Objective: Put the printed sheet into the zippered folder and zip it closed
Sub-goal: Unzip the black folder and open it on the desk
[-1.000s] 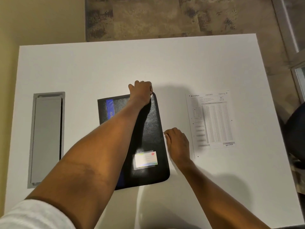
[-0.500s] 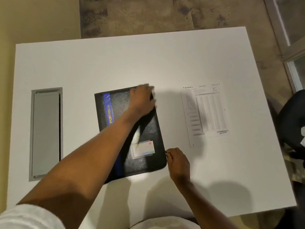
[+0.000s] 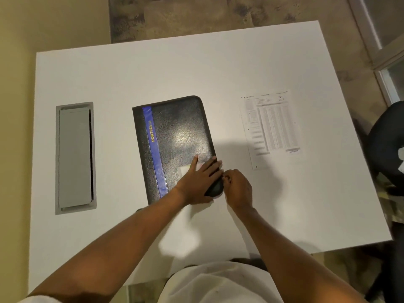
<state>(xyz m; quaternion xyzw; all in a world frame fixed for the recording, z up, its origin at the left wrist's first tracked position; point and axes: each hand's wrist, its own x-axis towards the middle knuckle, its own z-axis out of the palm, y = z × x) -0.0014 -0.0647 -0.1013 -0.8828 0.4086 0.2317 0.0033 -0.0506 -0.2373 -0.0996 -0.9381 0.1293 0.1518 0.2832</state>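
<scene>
The black zippered folder point(image 3: 175, 132), with a blue stripe reading PORTFOLIO, lies shut flat at the middle of the white table point(image 3: 196, 66). My left hand point(image 3: 197, 182) rests flat on its near right corner, fingers spread, covering most of a white card label. My right hand point(image 3: 237, 185) is at the folder's right edge near that corner, fingertips pinched together on what looks like the zipper pull. The printed sheet point(image 3: 271, 127) lies flat on the table to the right of the folder, apart from both hands.
A grey metal cable hatch point(image 3: 75, 158) is set into the table on the left. A dark chair point(image 3: 387, 145) stands past the table's right edge. Patterned floor shows beyond the far edge.
My left hand slid from the folder's far right corner down to its near right corner. My right hand moved along the right edge toward me, pinched at the zipper.
</scene>
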